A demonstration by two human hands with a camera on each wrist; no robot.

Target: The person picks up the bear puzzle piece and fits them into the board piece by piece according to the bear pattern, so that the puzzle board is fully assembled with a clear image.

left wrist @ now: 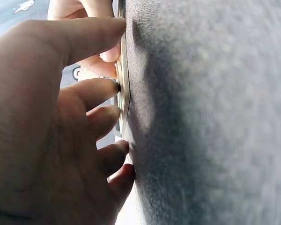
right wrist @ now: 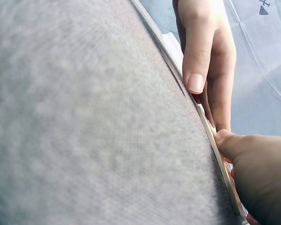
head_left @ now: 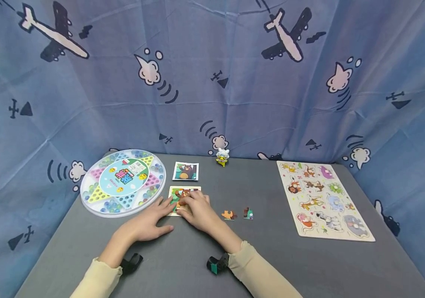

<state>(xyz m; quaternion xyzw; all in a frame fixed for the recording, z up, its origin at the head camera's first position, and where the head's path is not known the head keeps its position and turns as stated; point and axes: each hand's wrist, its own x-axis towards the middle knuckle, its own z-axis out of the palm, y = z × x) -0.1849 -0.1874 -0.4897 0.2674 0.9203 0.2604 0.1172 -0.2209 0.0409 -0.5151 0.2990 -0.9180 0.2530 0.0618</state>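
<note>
A small wooden jigsaw board [head_left: 173, 191] with a brown bear picture lies flat on the grey table. My left hand [head_left: 149, 219] rests at its left side, fingers stretched out with the tips at the edge and the thumb apart, as the left wrist view also shows. From the right, my right hand [head_left: 198, 210] reaches over the board, thumb and bent fingers pinching an orange puzzle piece [head_left: 178, 205] down at its surface. The hand mostly hides that piece. Two loose pieces lie right of the hand: an orange one [head_left: 229, 215] and a green-brown one [head_left: 248, 213].
Behind the board lies a bear picture card [head_left: 186, 171]. A round Chinese checkers set with marbles [head_left: 123, 182] sits at the left. A small yellow-and-white figurine [head_left: 222, 157] stands at the back. On the right is a wooden animal puzzle board [head_left: 322, 200]. A blue curtain [head_left: 197, 82] hangs behind.
</note>
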